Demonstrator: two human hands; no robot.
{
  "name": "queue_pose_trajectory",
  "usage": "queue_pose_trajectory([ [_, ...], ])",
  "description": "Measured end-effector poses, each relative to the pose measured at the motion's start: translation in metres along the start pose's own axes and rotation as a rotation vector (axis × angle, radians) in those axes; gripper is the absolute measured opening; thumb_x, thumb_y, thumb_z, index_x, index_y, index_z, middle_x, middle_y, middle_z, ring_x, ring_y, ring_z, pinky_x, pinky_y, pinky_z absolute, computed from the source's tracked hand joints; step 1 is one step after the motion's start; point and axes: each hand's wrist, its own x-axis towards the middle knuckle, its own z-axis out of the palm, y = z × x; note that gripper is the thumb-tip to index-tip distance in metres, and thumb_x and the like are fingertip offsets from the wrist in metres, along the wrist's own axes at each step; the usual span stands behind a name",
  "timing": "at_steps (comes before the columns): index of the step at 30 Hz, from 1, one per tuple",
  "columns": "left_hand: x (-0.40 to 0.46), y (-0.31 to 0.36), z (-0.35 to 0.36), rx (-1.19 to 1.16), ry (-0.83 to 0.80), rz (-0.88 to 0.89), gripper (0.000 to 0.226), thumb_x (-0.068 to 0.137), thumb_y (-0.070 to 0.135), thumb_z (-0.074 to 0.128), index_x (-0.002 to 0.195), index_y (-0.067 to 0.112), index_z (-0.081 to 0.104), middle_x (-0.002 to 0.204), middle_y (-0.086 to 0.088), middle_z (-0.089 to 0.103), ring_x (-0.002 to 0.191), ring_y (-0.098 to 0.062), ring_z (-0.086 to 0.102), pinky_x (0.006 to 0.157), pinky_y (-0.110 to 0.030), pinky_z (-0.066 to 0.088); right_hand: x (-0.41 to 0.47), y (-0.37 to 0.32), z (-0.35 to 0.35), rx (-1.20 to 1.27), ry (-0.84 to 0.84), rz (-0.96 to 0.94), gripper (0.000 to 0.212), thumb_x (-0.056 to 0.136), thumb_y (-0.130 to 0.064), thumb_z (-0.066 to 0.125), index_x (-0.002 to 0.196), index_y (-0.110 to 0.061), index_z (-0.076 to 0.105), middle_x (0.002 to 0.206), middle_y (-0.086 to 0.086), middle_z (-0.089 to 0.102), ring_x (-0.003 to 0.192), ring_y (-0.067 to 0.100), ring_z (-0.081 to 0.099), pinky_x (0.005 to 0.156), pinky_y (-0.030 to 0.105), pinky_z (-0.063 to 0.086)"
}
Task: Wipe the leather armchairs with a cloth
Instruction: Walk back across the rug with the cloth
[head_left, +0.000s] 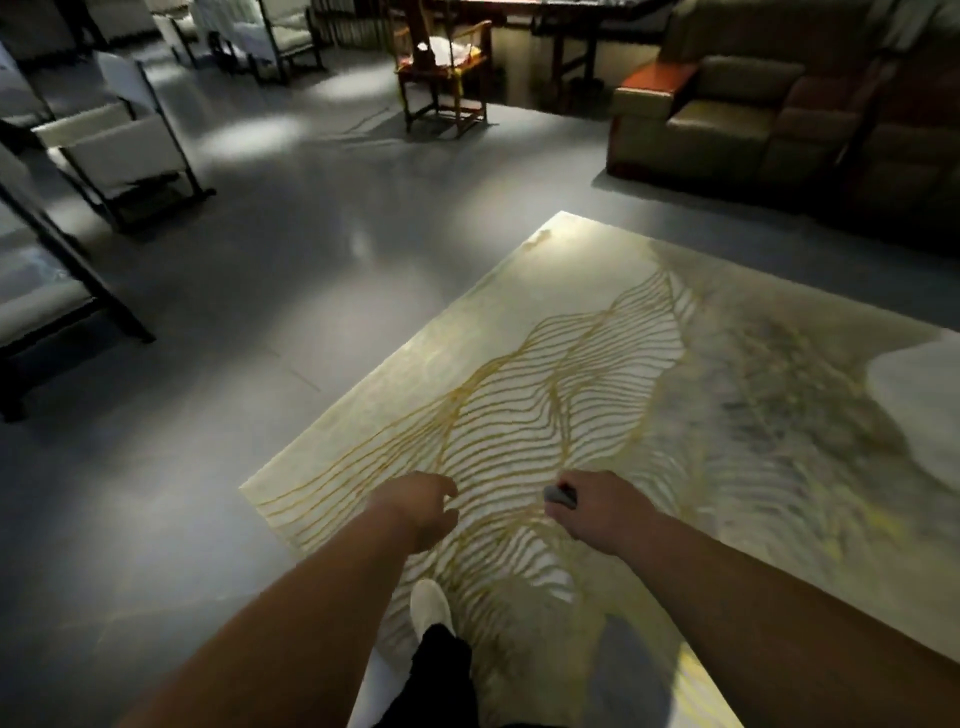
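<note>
Both my arms reach forward over a pale rug. My left hand (423, 506) hangs with loosely curled fingers and holds nothing. My right hand (579, 501) grips a small grey object (560, 492) that pokes out of the fist; what it is I cannot tell. Leather armchairs (727, 109) in olive and brown stand far off at the upper right, well beyond both hands. No cloth can be made out clearly.
The rug (597, 395) with yellow wavy lines lies on a grey floor (234, 312). White chairs with dark frames (119, 145) line the left side. A wooden chair (447, 73) stands at the back middle. My white shoe (430, 608) steps on the rug's near edge.
</note>
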Motion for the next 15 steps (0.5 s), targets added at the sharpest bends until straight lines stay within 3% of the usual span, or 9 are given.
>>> queue_pose_trajectory([
  [5, 0.081, 0.072, -0.023, 0.095, -0.009, 0.203, 0.047, 0.102, 0.05, 0.056, 0.146, 0.034, 0.056, 0.145, 0.002, 0.061, 0.131, -0.022, 0.059, 0.11, -0.038, 0.049, 0.01, 0.06, -0.033, 0.067, 0.045, 0.124, 0.031, 0.102, -0.059, 0.051, 0.086, -0.032, 0.05, 0.084, -0.003, 0.063, 0.075, 0.018, 0.059, 0.072, 0.041, 0.05],
  [9, 0.149, 0.117, -0.048, 0.17, 0.003, 0.306, 0.044, 0.101, 0.051, 0.056, 0.143, 0.038, 0.058, 0.143, 0.007, 0.063, 0.131, -0.019, 0.059, 0.108, -0.037, 0.05, 0.037, 0.096, -0.055, 0.1, 0.074, 0.241, 0.036, 0.104, -0.06, 0.047, 0.102, -0.025, 0.056, 0.093, 0.0, 0.064, 0.081, 0.021, 0.06, 0.082, 0.045, 0.052],
  [15, 0.261, 0.168, -0.105, 0.233, -0.032, 0.422, 0.047, 0.101, 0.051, 0.056, 0.145, 0.037, 0.056, 0.146, 0.007, 0.06, 0.134, -0.02, 0.057, 0.109, -0.04, 0.049, 0.093, 0.138, -0.117, 0.146, 0.129, 0.373, 0.036, 0.104, -0.058, 0.048, 0.11, -0.024, 0.058, 0.1, 0.002, 0.065, 0.086, 0.024, 0.061, 0.083, 0.047, 0.052],
])
